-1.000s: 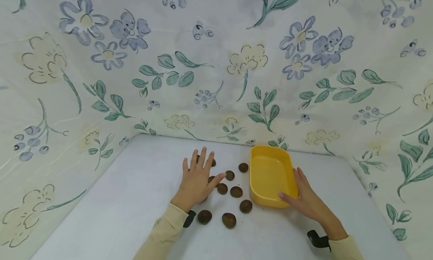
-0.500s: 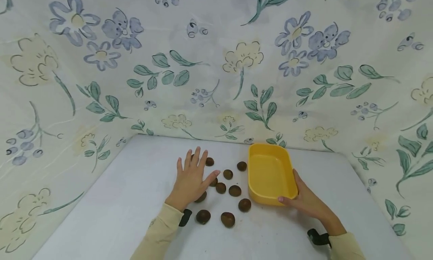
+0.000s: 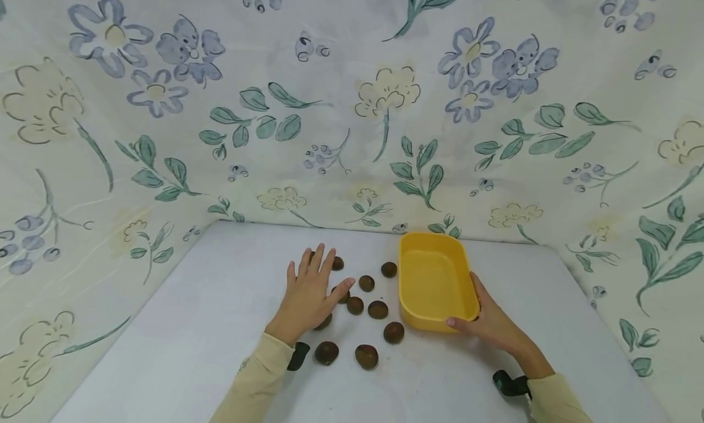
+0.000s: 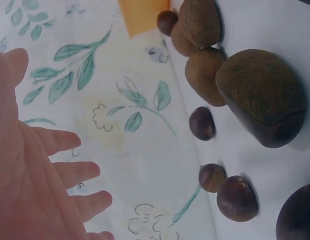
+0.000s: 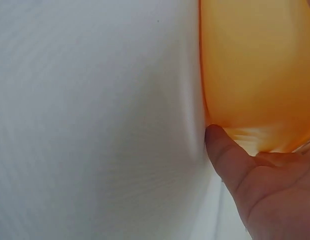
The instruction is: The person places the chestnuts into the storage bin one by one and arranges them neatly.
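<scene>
In the head view my left hand (image 3: 307, 297) is held with its fingers spread above the left part of a loose group of brown chestnuts (image 3: 366, 357). It covers some of them in part. The left wrist view shows its palm (image 4: 30, 185) with nothing in it, apart from the chestnuts (image 4: 262, 97). On the right, a yellow rectangular plastic container (image 3: 431, 282) stands upright with nothing inside. My right hand (image 3: 497, 325) holds its near right corner, thumb on the near wall and fingers along the right side. The right wrist view shows the thumb (image 5: 227, 155) against the container wall (image 5: 260, 65).
The white table (image 3: 181, 325) bears the chestnuts and the container. A floral-patterned sheet (image 3: 330, 136) rises behind the table's back edge and along both sides. The container stands close to that back edge. A few tiny specks lie among the chestnuts.
My left hand has shifted slightly left over the chestnuts, uncovering more of those beneath it. The right hand keeps its hold on the container. The head view has turned a little.
</scene>
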A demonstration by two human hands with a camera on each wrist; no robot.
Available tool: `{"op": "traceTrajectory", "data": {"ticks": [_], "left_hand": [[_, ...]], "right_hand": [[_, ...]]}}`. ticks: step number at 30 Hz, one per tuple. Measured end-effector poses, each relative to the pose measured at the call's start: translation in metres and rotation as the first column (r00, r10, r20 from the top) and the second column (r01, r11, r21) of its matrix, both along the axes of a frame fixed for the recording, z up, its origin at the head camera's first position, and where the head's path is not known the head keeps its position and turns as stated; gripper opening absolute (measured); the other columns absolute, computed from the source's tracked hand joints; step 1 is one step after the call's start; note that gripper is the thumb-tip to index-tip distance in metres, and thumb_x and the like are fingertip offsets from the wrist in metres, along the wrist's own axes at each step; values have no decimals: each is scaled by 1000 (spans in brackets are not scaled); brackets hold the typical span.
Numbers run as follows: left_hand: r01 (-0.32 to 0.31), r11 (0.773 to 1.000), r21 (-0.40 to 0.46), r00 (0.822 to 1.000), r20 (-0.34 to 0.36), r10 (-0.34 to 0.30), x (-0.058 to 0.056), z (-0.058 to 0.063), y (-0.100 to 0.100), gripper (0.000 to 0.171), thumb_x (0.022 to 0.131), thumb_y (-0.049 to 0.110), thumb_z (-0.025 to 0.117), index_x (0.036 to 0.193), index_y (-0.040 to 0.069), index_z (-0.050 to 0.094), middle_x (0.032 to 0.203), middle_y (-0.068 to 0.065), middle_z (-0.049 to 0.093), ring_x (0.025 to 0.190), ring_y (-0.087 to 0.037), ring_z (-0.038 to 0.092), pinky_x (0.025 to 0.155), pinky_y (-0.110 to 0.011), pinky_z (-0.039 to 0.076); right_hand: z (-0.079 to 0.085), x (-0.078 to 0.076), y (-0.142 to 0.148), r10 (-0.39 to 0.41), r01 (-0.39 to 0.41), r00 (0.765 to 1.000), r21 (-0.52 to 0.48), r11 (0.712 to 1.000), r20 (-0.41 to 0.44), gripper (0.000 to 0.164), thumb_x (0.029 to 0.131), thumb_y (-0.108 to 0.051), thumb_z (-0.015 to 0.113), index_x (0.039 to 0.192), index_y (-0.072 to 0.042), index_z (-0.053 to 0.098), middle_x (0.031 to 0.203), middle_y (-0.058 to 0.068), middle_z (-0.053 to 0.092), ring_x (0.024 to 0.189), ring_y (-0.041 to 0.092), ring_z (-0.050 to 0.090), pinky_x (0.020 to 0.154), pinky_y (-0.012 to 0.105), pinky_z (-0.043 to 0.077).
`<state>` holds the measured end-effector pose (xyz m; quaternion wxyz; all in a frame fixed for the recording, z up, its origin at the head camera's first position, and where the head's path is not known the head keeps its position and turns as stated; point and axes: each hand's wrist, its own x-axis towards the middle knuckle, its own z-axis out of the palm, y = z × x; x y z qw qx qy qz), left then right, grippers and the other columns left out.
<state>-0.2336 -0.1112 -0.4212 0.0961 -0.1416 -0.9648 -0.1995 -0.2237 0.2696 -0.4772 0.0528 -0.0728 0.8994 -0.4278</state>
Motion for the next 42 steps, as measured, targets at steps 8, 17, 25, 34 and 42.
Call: {"op": "traceTrajectory", "data": {"ticks": [8, 17, 25, 34, 42], "left_hand": [[2, 998, 58, 1000, 25, -4, -3, 3, -5, 83, 104, 58, 50, 161, 1, 30, 170, -26, 23, 158, -50, 18, 121, -76, 14], [4, 983, 185, 1000, 9, -6, -3, 19, -31, 70, 103, 42, 61, 151, -5, 45, 156, -28, 45, 144, -48, 44, 116, -63, 39], [-52, 963, 263, 999, 19, 49, 16, 13, -71, 48, 98, 34, 72, 135, 5, 65, 129, -16, 70, 113, -32, 66, 89, -48, 57], [-182, 947, 266, 978, 148, 146, 36, -9, -99, 45, 92, 34, 78, 126, 4, 72, 115, -11, 77, 94, -21, 70, 72, -26, 49], [-233, 944, 232, 950, 260, 170, 43, -23, -103, 48, 85, 39, 83, 119, 6, 77, 107, -6, 79, 85, -13, 65, 64, -25, 47]], "right_hand": [[1, 1, 1, -23, 24, 999, -4, 1000, 42, 127, 81, -52, 83, 167, -18, -4, 171, 19, 19, 138, 36, 44, 118, 63, 38], [1, -2, -1, -20, 21, 998, -23, 1000, 64, 127, 81, -52, 83, 167, -20, -6, 171, 18, 19, 137, 35, 42, 119, 63, 36], [1, -3, 1, -5, 7, 997, -36, 999, 72, 127, 82, -52, 82, 166, -21, -7, 172, 18, 18, 137, 36, 42, 119, 64, 34], [1, -2, 0, -18, 21, 996, -32, 999, 90, 129, 81, -54, 82, 166, -22, -8, 171, 18, 19, 137, 35, 43, 119, 64, 35], [1, -2, 0, -11, 14, 996, -34, 999, 87, 128, 81, -53, 82, 166, -21, -8, 170, 19, 21, 134, 34, 45, 118, 62, 38]]}}
